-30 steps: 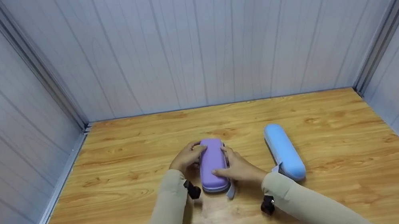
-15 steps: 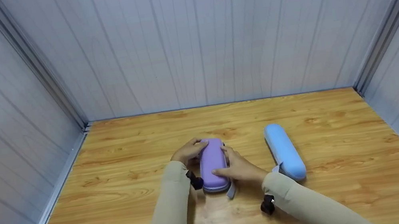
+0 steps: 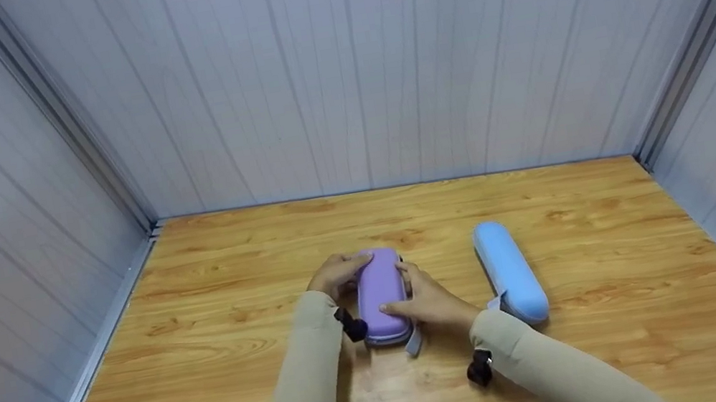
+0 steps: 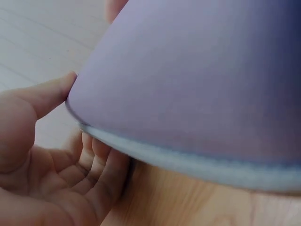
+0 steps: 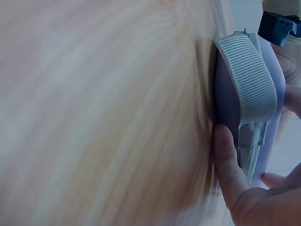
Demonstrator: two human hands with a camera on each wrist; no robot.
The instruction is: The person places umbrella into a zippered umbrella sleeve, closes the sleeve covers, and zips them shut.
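A purple hard-shell zip case (image 3: 382, 295) lies lengthwise on the table between my two hands. My left hand (image 3: 333, 276) holds its far left end, thumb on top; in the left wrist view the curled fingers (image 4: 101, 165) reach under the pale zipper edge (image 4: 188, 162). My right hand (image 3: 434, 301) grips the right side, thumb on the lid. A ribbed grey strap (image 5: 251, 77) loops from the case's side in the right wrist view, close above one right finger (image 5: 225, 146). The case's underside is hidden.
A light blue case (image 3: 512, 273) of similar shape lies to the right, near the right forearm, with a small pale strap at its left side. Pale panelled walls (image 3: 358, 70) enclose the wooden table (image 3: 217, 399) at the back and both sides.
My left hand and forearm have shifted slightly right and toward the case's far end, the thumb sliding up along it. The right hand and both cases stay in place.
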